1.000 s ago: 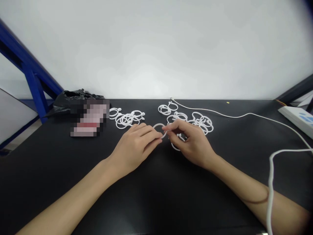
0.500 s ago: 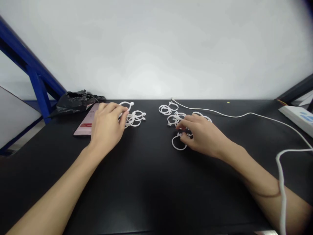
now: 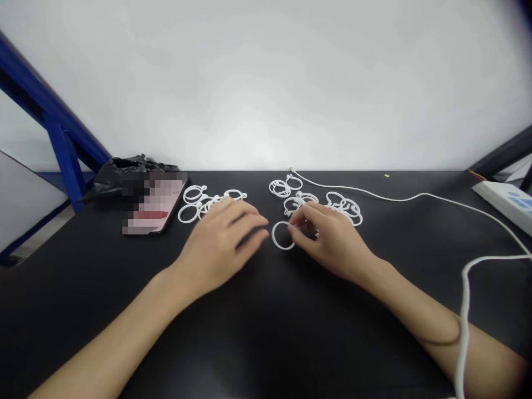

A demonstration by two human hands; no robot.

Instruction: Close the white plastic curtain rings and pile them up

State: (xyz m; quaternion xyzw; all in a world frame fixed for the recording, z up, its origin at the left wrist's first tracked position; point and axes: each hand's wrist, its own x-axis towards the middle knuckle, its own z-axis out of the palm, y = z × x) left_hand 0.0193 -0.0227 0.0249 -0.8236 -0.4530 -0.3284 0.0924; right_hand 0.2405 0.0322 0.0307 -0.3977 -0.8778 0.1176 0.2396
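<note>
My right hand (image 3: 328,235) pinches a thin white ring (image 3: 273,238) at its right edge, between thumb and fingertips. The ring's far side is bare to view, while its gripped part is hidden by the fingers. Just left of it, my left hand (image 3: 224,241) reaches inward with thumb and fingers apart and nothing between them. Behind and beside the left hand lies a group of white rings with small knobs (image 3: 189,213), partly covered by it. More white rings (image 3: 351,210) lie loosely overlapped behind the right hand.
A phone (image 3: 160,202), partly blurred out, lies at the left beside a crumpled black bag (image 3: 114,177). A white cable (image 3: 399,198) crosses the black table (image 3: 257,332) and passes over my right forearm. At the far right stands a white box (image 3: 509,197).
My left hand has let go of a ring at the left group and moved right. My right hand has shifted slightly left, bringing a ring with it.
</note>
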